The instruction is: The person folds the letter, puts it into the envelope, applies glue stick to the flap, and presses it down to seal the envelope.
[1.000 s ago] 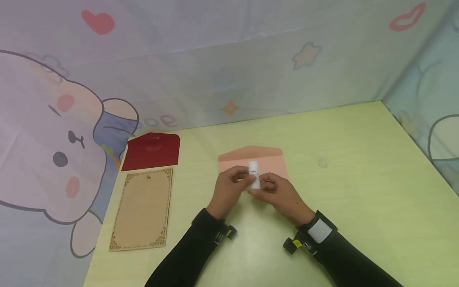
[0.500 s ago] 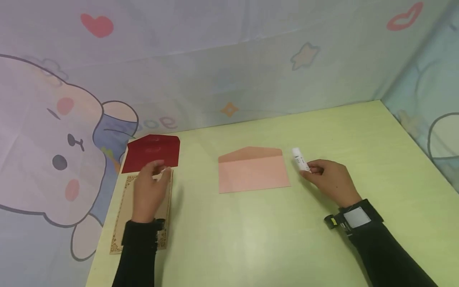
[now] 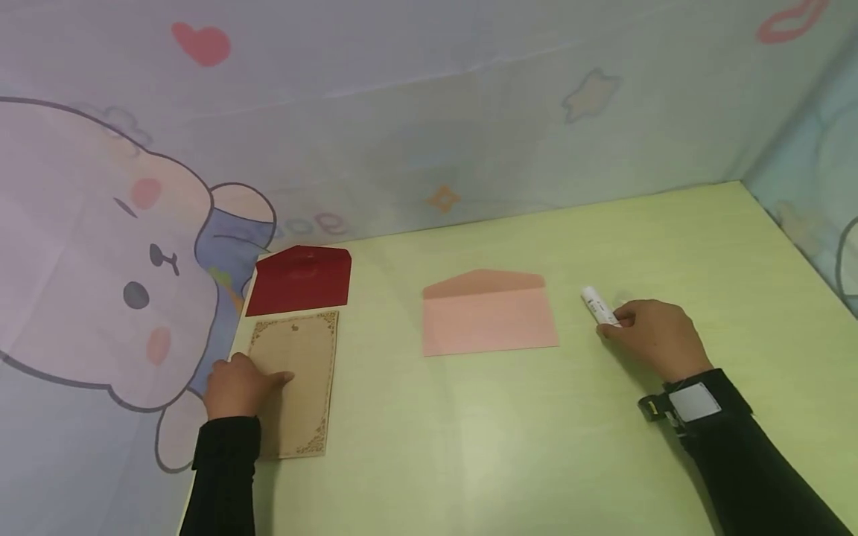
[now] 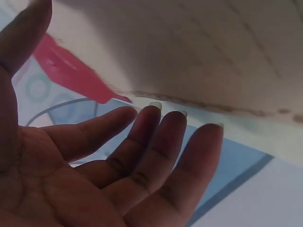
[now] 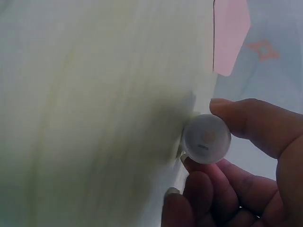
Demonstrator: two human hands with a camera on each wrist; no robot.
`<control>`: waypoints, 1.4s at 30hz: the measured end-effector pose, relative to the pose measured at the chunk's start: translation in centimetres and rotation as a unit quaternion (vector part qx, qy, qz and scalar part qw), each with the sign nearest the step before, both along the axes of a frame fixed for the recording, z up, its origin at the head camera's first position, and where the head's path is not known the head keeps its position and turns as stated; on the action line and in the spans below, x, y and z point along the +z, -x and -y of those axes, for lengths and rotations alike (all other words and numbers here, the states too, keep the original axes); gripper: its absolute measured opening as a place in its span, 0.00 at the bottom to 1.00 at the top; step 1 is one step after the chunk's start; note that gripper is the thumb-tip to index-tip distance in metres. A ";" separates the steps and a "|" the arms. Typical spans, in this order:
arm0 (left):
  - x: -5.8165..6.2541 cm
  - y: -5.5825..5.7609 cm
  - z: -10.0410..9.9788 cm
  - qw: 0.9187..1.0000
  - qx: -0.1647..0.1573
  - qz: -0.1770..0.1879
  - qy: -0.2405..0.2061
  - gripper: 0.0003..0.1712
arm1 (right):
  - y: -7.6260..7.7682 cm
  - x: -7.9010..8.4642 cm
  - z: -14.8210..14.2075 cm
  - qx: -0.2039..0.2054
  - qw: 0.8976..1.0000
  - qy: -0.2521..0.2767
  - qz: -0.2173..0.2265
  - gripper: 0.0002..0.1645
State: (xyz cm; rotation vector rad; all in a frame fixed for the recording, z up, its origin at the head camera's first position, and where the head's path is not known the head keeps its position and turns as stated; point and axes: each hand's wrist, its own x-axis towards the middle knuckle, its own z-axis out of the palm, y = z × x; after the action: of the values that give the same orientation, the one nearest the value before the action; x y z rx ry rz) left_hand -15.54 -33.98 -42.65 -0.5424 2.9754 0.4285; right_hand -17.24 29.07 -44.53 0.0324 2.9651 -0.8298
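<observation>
My right hand (image 3: pixel 660 339) pinches a white glue stick (image 3: pixel 597 305) between thumb and fingers, over the right part of the table. Its round end (image 5: pixel 207 138) faces the camera in the right wrist view. At the far left, my left hand (image 3: pixel 236 385) lies over the left edge of a tan sheet of letter paper (image 3: pixel 304 387) with a brown ornamental border. In the left wrist view the left fingers (image 4: pixel 161 142) are loosely bent at the sheet's edge, thumb apart. A pink envelope (image 3: pixel 489 321), flap up, lies mid-table between the hands.
A dark red envelope (image 3: pixel 302 286) lies behind the letter paper near the table's left edge. Part of a small clear round piece (image 3: pixel 625 295) shows behind the right hand. A printed cloth backdrop (image 3: pixel 402 112) stands along the back of the table (image 3: pixel 469 447).
The hands have parted from over the pink envelope. My left hand has gone left to the letter paper's edge; my right hand has carried the glue stick to the right.
</observation>
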 end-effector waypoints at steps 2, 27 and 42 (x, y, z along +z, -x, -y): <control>-0.1 -0.1 0.3 1.000 0.006 0.004 0.004 0.50 | 0.0 0.1 -0.1 -0.003 1.000 -0.002 0.005 0.32; 0.0 -1.1 5.4 0.991 -0.032 0.097 -0.087 0.45 | 0.1 0.0 -1.1 -0.004 1.000 -0.007 0.016 0.44; -0.3 -1.6 4.4 0.993 -0.013 0.077 -0.085 0.42 | -0.3 0.3 -1.7 0.004 1.000 0.002 0.011 0.37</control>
State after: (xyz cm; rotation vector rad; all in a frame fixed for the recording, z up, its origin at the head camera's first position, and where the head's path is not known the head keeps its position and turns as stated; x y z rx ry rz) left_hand -13.97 -38.39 -42.95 -0.4931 2.7633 0.6021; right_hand -16.96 30.76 -44.22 0.0281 2.9409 -0.8276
